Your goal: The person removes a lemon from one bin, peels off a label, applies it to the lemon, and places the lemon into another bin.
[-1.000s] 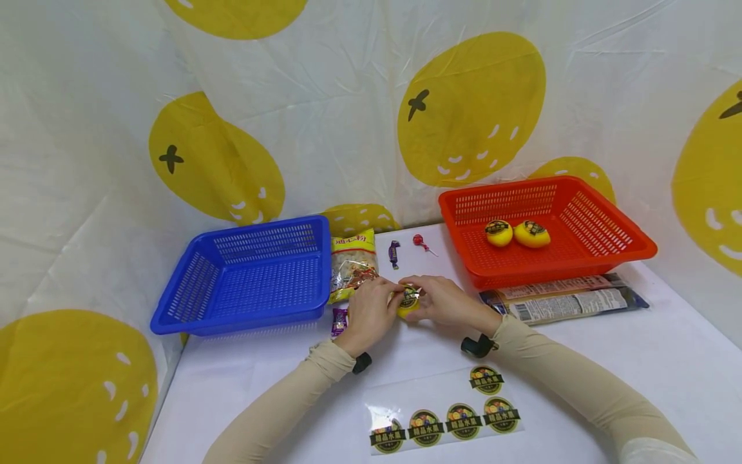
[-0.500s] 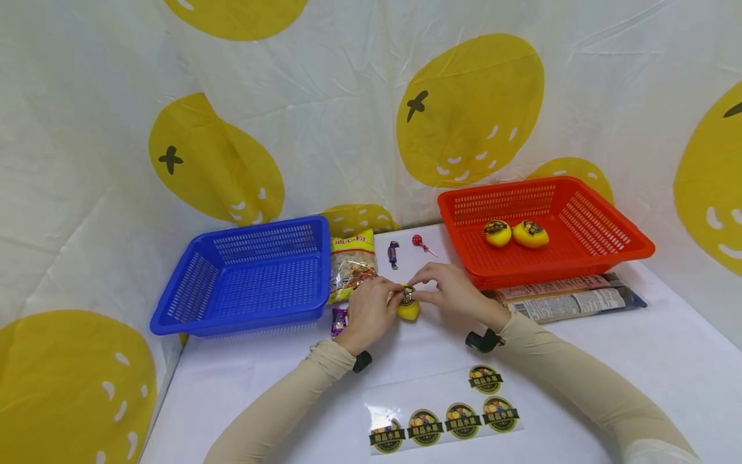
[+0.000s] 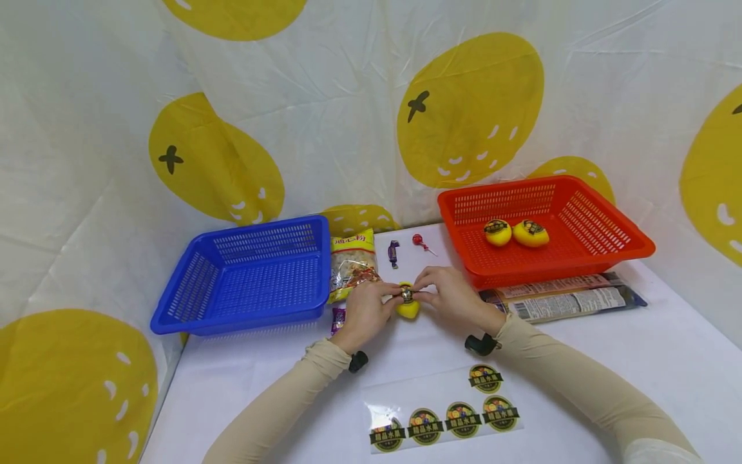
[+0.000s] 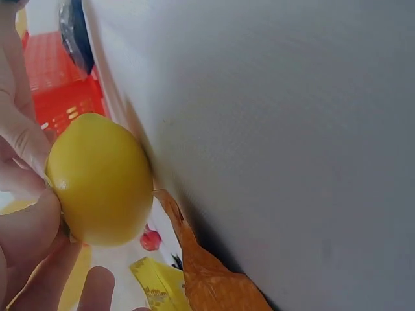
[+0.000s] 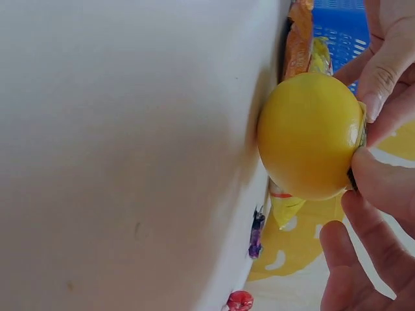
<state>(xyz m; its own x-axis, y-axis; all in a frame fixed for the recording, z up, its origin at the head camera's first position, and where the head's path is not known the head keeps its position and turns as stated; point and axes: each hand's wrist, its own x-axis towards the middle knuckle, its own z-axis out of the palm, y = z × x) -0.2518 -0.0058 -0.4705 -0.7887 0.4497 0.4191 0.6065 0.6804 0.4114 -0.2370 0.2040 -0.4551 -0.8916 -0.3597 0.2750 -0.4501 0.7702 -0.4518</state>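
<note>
A yellow lemon (image 3: 408, 311) rests on the white tabletop between the two hands. Across its top lies a round black-and-gold label sticker (image 3: 407, 295), whose edge (image 5: 351, 179) shows in the right wrist view. The left hand (image 3: 368, 309) pinches the sticker's left side between thumb and forefinger. From the other side the right hand (image 3: 452, 296) has thumb and forefinger at the sticker's right edge, its other fingers spread off the fruit. In the left wrist view the lemon (image 4: 100, 184) hides part of the sticker and fingertips.
A clear sticker sheet (image 3: 423, 392) lies in front. The blue basket (image 3: 243, 322) stands left; the red basket (image 3: 493, 274) with two labelled lemons (image 3: 530, 234) stands right, near a long packet (image 3: 574, 304). Behind are a yellow food bag (image 3: 352, 264), purple-wrapped candies (image 3: 393, 254) and a red lollipop (image 3: 418, 240).
The right hand let go of the lemon's side, drew back slightly, and now has its thumb and forefinger at the sticker's right edge. The left hand stays at the sticker's left side.
</note>
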